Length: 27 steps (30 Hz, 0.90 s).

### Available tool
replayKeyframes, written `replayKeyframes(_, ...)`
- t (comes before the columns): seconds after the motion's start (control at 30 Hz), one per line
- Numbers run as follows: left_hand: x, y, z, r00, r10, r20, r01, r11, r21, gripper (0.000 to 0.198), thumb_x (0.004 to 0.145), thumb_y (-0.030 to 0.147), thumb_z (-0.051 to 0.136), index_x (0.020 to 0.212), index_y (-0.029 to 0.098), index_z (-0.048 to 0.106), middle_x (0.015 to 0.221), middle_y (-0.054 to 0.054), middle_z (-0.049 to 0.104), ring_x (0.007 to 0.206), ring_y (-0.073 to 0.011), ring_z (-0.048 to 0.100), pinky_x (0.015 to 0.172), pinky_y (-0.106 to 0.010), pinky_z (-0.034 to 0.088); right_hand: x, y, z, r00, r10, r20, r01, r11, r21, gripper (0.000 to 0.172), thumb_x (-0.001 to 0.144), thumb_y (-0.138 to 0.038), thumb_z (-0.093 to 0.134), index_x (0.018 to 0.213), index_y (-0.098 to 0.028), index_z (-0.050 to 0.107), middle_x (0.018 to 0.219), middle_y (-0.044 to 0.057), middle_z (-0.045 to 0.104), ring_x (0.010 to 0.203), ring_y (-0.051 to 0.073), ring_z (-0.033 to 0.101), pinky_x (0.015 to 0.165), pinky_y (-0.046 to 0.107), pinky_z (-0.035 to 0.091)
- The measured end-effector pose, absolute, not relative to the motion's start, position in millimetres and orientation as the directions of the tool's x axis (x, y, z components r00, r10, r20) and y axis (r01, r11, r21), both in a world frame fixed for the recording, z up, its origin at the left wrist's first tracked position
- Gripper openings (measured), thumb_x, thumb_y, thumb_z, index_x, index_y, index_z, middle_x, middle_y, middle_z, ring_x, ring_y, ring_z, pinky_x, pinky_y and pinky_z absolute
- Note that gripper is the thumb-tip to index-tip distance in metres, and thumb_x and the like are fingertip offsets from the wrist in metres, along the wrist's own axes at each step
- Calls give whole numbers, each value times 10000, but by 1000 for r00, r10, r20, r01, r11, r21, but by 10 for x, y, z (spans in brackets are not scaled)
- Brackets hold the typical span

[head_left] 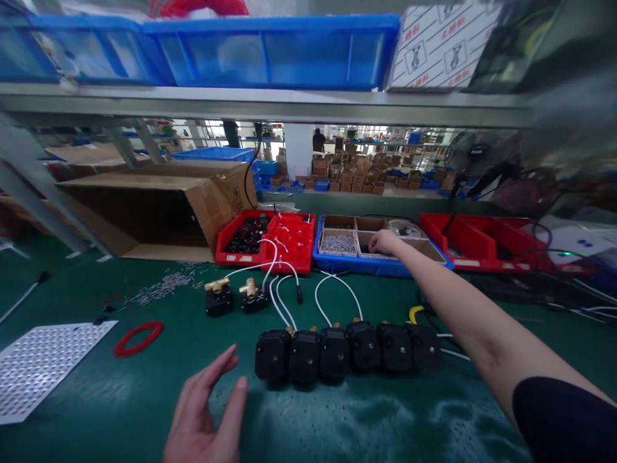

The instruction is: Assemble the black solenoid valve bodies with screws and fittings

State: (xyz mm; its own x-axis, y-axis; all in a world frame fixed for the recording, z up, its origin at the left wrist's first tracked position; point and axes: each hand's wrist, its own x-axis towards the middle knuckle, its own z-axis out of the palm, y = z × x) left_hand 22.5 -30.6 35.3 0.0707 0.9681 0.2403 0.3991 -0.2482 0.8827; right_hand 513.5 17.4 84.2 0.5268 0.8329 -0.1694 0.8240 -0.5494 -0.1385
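Note:
My left hand (207, 411) hovers over the front of the green bench with thumb and fingers apart and nothing between them. Right of it stands a row of several black valve actuators (306, 357), some with white cables. My right hand (383, 242) reaches into a compartment of the blue parts tray (337, 263), its fingers curled down together. Whatever they pinch is hidden. A neighbouring compartment holds small silvery screws (338, 244). Behind the row, two more black units with brass valve bodies (249, 289) lie on the bench.
Red bins (289, 241) with black parts and wires stand left of the tray; other red bins (482, 241) stand right. An open cardboard box (202, 206) lies back left. Scattered pins (164, 286), a red ring (138, 339) and a perforated white plate (48, 366) lie left. A shelf (270, 103) spans above.

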Motion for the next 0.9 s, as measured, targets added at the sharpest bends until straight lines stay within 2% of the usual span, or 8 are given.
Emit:
replayKeyframes(0.17,304,-391,378,79,987,143,170,-154,973,430,876,481,693,1248,266,683,1338,-69,665,1292,-307,601,1167,-538,449,4926,-55,1135,558,827,-61,694,-506,-513,347,1007,-391,662,1266,-164,620,1243,88,645,1036,223,672,876,419,600)
replayKeyframes(0.33,530,-584,415,199,978,-59,-295,117,948,330,895,388,665,1184,245,735,1318,-76,710,1297,-291,629,1130,-464,527,4128,-459,1574,434,893,122,623,-199,-756,188,976,-238,681,1124,-126,707,901,46,703,750,130,668,739,273,592)
replayKeyframes(0.43,719,-755,447,433,882,-186,-480,400,781,350,966,392,523,1188,247,752,1360,-83,693,1305,-270,630,1104,-448,552,3257,-868,1591,225,963,147,579,-11,-815,62,860,-229,796,916,-205,784,833,-12,695,647,111,652,635,236,574)
replayKeyframes(0.53,849,-904,473,613,690,-386,-498,716,488,353,1005,323,460,1059,200,787,1222,-95,754,1115,-198,729,953,-316,626,2434,-1255,1287,-79,971,226,543,233,-807,143,851,-141,801,886,-279,813,947,-13,682,883,131,675,840,251,567)
replayKeyframes(0.63,884,-989,489,647,493,-582,-481,856,191,415,1047,243,422,823,131,753,859,-91,764,771,-102,745,709,-153,606,1967,-1477,851,-116,976,183,624,215,-752,196,816,-89,808,921,-255,815,1016,24,629,933,154,637,820,257,545)
replayKeyframes(0.7,866,-1022,468,622,424,-658,-505,860,77,463,1064,234,400,728,121,698,728,-69,709,632,-78,700,586,-124,560,1858,-1545,640,-88,982,166,654,183,-735,210,807,-79,800,937,-243,815,1034,39,590,932,162,621,791,258,534)
replayKeyframes(0.8,804,-1076,356,613,390,-687,-502,864,43,411,1044,221,462,700,122,662,678,-52,668,553,-81,649,509,-138,513,1860,-1613,529,-107,982,156,632,188,-752,250,858,-82,725,1018,-259,801,1007,36,587,910,163,627,772,253,531)
replayKeyframes(0.9,718,-1120,196,543,476,-692,-478,852,211,185,957,168,608,821,125,726,805,-67,717,638,-107,667,572,-181,528,1966,-1671,541,11,985,173,592,133,-795,334,935,-113,606,1195,-289,722,1042,32,630,937,167,657,819,262,554)
